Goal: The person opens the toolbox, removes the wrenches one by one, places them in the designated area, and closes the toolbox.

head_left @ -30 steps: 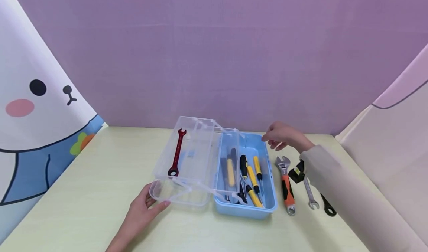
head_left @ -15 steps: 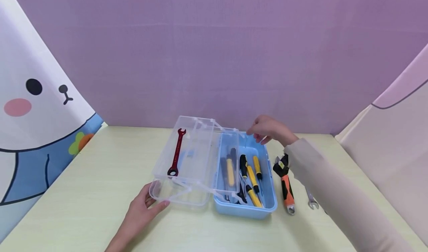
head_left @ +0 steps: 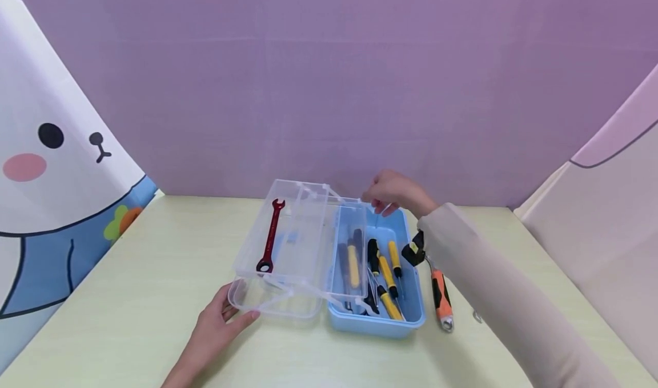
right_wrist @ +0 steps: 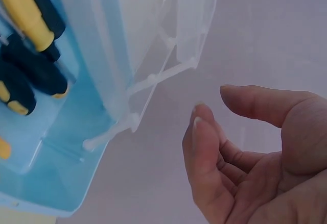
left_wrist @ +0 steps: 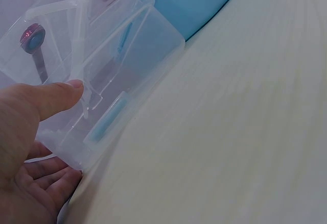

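Observation:
A blue toolbox point(head_left: 377, 325) stands with its clear lid point(head_left: 303, 309) swung out to the left and clear trays raised on link arms. My left hand point(head_left: 218, 325) grips the lid's near left corner, thumb over the wall and fingers underneath, as the left wrist view also shows. A red combination wrench point(head_left: 271, 236) lies in the left tray point(head_left: 303, 234). My right hand point(head_left: 396, 194) hovers at the box's far end, close to the tray's link arm point(right_wrist: 163, 75). In the right wrist view its thumb and fingers stand apart, loosely bent, with nothing between them.
Several yellow-and-black screwdrivers point(head_left: 386, 271) lie inside the box. An adjustable wrench point(head_left: 442, 299) with an orange-and-black handle lies on the table right of it. A silver wrench end point(head_left: 478, 317) shows beside the right sleeve point(head_left: 493, 296). A purple cloth backdrop point(head_left: 329, 91) stands behind.
My right hand has moved left from the box's far right corner toward the raised tray. Its sleeve now covers more of the wrenches on the right. The left hand keeps its place.

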Demonstrator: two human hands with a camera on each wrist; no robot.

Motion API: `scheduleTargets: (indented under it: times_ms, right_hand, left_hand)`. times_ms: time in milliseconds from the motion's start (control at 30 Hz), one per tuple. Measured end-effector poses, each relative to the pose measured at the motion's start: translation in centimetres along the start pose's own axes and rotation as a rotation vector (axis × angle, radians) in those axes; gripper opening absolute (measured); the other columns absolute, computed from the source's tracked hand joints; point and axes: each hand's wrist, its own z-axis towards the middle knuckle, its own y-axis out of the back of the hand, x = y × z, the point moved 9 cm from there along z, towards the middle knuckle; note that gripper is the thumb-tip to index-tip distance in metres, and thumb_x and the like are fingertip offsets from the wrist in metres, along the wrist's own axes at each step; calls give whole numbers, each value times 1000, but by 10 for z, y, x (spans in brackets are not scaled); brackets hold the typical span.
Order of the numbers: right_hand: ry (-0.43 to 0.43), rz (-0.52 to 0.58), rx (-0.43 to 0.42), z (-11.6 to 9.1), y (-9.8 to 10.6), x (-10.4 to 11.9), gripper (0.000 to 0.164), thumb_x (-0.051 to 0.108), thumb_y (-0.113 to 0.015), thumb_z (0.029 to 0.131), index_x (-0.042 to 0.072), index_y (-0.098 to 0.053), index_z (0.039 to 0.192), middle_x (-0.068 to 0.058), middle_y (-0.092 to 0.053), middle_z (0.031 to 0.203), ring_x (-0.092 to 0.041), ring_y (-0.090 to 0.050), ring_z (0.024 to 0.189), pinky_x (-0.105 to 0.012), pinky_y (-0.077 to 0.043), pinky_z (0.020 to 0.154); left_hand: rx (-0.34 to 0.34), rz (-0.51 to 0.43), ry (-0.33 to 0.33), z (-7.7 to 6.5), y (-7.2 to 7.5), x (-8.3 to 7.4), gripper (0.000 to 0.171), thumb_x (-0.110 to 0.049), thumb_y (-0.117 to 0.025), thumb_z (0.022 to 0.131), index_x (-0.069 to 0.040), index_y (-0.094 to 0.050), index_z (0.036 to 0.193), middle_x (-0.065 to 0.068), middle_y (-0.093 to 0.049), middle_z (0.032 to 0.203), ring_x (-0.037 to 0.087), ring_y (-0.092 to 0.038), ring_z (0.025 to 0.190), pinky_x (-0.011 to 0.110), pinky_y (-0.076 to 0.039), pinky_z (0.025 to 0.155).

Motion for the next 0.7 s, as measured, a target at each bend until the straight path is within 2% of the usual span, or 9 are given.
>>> scheduleTargets:
  times_ms: [67,300,533,700]
  right_hand:
    - [-3,-1,8,1,-3,6,22,23,-62,91,3,-56,83,-7,-57,73,-19,-62,65,-32,-62,68]
    - [18,-6,10,2,-10,24,23,23,-62,91,4,-57,78,-5,-57,69,-18,-59,61,-29,-61,64]
    - [45,35,21,6,-18,38,23,22,-62,91,5,-55,77,-5,-56,67,-18,-59,60,-33,-62,68]
    - [49,86,29,7,-25,49,23,24,-63,90,3,-58,83,-8,-57,75,-20,-62,65,-32,-62,69]
  left_hand:
    - [-3,-8,-6,0,0,0,73,-25,-74,83,1,-36,140,32,-42,140,43,-50,125,35,-54,95]
    - [-9,-19,-20,-1,1,-1,72,-24,-74,83,0,-37,139,32,-42,140,43,-49,125,34,-53,96]
    - [-3,15,1,0,1,-1,74,-27,-74,83,0,-35,140,31,-40,143,42,-49,126,35,-52,97]
    - [1,11,6,-1,1,-2,74,-26,-74,84,0,-35,141,31,-41,142,42,-49,126,36,-52,98]
